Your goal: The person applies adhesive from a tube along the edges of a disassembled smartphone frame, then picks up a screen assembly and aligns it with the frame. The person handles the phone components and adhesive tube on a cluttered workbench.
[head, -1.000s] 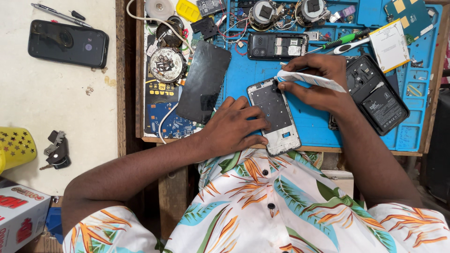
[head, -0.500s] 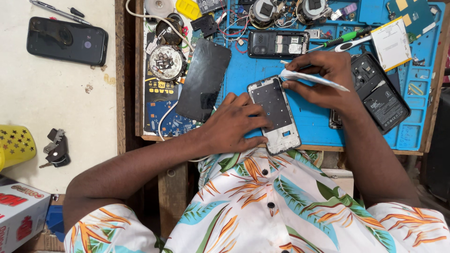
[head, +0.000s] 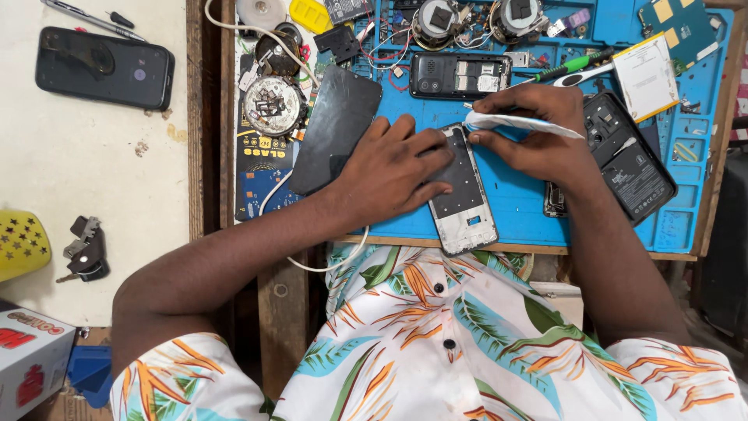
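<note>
Flat, left hand [head: 389, 168] pins metal phone frame [head: 465, 195].

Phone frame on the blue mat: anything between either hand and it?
Nothing visible. The left hand lies flat on the phone frame, and the right hand, pinching a white strip, touches the frame's top edge.

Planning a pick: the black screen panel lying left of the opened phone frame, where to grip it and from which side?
Take the black screen panel by its long edges near the upper end, from above. It lies flat and tilted, the left hand hides its lower right corner, and clutter crowds its top and left.
</note>
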